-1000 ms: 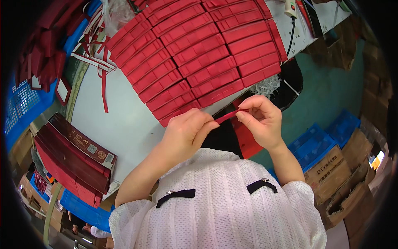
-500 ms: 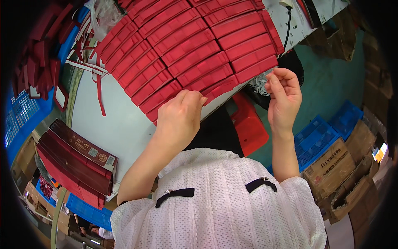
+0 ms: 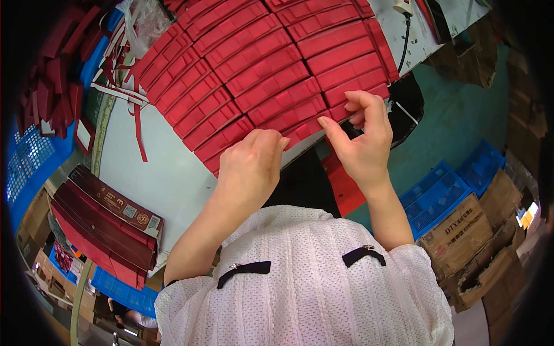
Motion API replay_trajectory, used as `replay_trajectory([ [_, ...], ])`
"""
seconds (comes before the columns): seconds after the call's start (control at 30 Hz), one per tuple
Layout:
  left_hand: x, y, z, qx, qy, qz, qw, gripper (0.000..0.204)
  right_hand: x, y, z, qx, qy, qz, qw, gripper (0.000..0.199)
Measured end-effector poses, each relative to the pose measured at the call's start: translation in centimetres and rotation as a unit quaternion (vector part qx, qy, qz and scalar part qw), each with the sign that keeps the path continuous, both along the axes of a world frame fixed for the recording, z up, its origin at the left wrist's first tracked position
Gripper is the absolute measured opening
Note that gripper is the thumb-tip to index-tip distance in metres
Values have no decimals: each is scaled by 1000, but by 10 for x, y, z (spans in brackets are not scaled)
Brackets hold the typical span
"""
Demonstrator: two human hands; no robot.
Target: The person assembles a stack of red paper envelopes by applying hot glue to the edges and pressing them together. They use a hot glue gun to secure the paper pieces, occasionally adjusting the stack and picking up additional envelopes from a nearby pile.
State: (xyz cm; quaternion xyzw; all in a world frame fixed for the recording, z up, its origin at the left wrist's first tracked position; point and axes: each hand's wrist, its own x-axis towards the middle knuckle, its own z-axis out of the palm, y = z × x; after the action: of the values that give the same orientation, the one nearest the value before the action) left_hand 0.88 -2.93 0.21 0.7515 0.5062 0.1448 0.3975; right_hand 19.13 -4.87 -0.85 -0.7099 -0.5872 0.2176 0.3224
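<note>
Now my hands have parted: left hand (image 3: 252, 167) curled on the red boxes' (image 3: 259, 86) near edge, right hand (image 3: 359, 141) lifted, pinching nothing visible; red strip gone.

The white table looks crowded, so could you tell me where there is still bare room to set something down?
The white table is bare left of the left hand, between the loose red strips, the red box rows and the dark red stack. The rows fill the middle and far side. The right hand is at their near edge.
</note>
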Motion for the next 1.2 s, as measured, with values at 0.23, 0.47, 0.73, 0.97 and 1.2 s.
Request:
replay_trajectory([
  [0.23, -7, -11, 1, 13, -18, 31, 999, 10, 0, 0, -4, 4, -2, 3, 1000, 42],
  [0.47, 0, -8, 0, 17, 32, 36, 999, 15, 1, 1, -2, 0, -9, 12, 1000, 41],
  [0.73, 2, -10, 4, 102, 98, -8, 990, 11, -1, 1, -2, 3, -16, 9, 1000, 41],
  [0.97, -28, -23, -5, 251, 153, -185, 938, 46, -3, 2, -1, -11, -3, 6, 1000, 38],
  [1.2, 23, 27, 10, 283, -30, -63, 957, 74, -2, 4, -1, -16, 30, -10, 999, 36],
])
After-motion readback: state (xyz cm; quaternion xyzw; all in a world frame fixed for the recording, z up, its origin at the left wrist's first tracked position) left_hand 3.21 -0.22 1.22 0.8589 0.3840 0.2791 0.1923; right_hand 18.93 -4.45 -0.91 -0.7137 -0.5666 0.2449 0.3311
